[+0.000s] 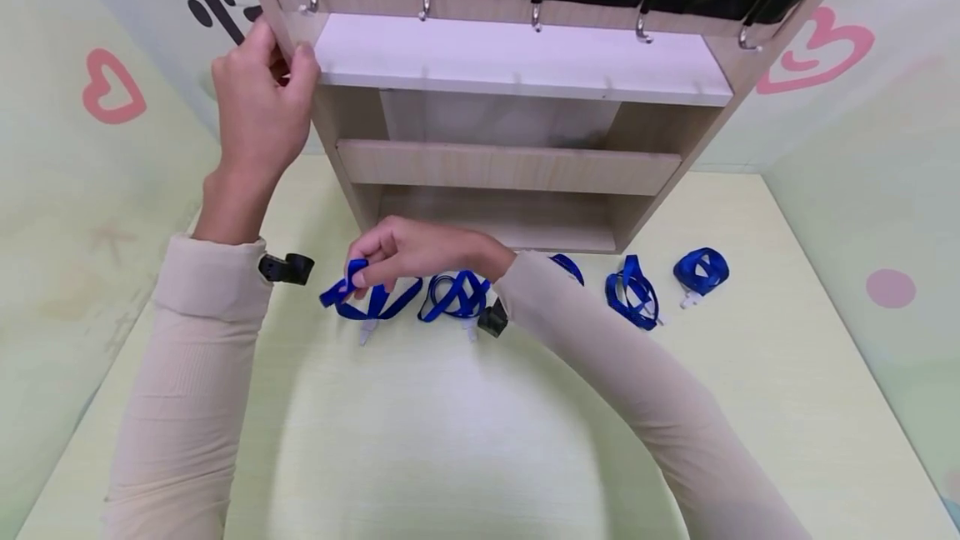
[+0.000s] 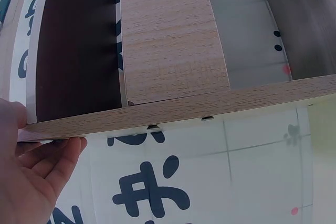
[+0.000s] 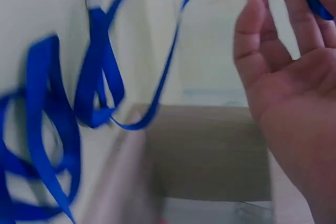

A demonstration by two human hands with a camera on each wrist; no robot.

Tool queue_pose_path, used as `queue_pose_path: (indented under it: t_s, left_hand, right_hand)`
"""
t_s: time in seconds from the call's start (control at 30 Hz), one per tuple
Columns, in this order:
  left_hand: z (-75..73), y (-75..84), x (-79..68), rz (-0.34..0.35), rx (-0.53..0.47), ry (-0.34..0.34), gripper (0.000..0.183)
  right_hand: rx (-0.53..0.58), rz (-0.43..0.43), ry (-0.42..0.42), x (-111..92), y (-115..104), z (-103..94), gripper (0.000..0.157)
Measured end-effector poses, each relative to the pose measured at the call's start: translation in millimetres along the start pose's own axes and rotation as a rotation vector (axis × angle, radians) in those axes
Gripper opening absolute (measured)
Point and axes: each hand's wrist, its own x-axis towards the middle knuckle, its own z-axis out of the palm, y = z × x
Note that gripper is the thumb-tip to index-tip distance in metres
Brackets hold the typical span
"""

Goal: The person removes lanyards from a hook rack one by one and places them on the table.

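Observation:
My left hand grips the left side panel of a wooden shelf rack near its top. In the left wrist view, fingers curl under the panel's edge. Above the table my right hand pinches a blue lanyard between thumb and fingers. Part of that lanyard is lifted, and its pale clip end lies on the table. Just right of it is a second coiled blue lanyard, near the right wrist. The right wrist view shows the held strap trailing from the fingers.
Metal hooks line a black strip across the rack's top. More coiled blue lanyards lie right of the right forearm, one partly hidden behind the sleeve. The pale table meets patterned walls on both sides.

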Motion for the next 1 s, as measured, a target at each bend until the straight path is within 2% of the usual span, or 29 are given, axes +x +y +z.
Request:
queue_pose_path:
  t_s: [0.23, 0.33, 0.4, 0.5, 0.67, 0.77, 0.8, 0.87, 1.0]
  left_hand:
    - [-0.2, 1.3, 0.3, -0.008, 0.011, -0.002, 0.037]
    - [-0.7, 1.2, 0.5, -0.014, 0.024, -0.006, 0.037]
    - [-0.6, 1.1, 0.5, -0.015, 0.026, -0.009, 0.038]
    - [-0.2, 1.1, 0.4, -0.02, 0.023, -0.015, 0.038]
    - [-0.5, 1.5, 0.3, -0.028, 0.016, -0.017, 0.037]
    - [-0.7, 1.5, 0.3, -0.031, 0.007, -0.015, 0.037]
    - [-0.5, 1.5, 0.1, -0.033, 0.001, -0.015, 0.037]
    - [0.0, 1.3, 0.1, -0.033, -0.011, -0.011, 0.036]
    - [0.4, 0.9, 0.0, -0.024, -0.018, -0.004, 0.036]
  right_hand:
    - [0.273, -0.104, 0.169, 7, 10, 8.4, 0.02]
    - [0.403, -0.094, 0.246, 9, 15, 11.3, 0.019]
    - [0.44, -0.066, 0.311, 9, 20, 12.2, 0.019]
    - [0.398, -0.003, 0.417, 10, 30, 11.2, 0.021]
    - [0.194, 0.116, 0.575, 10, 42, 9.0, 0.023]
    - [0.099, 0.162, 0.623, 9, 48, 11.3, 0.021]
    - [0.081, 0.164, 0.609, 8, 50, 12.5, 0.021]
    - [0.07, 0.163, 0.524, 6, 53, 15.4, 0.021]
    - [0.053, 0.152, 0.201, 0, 59, 20.3, 0.02]
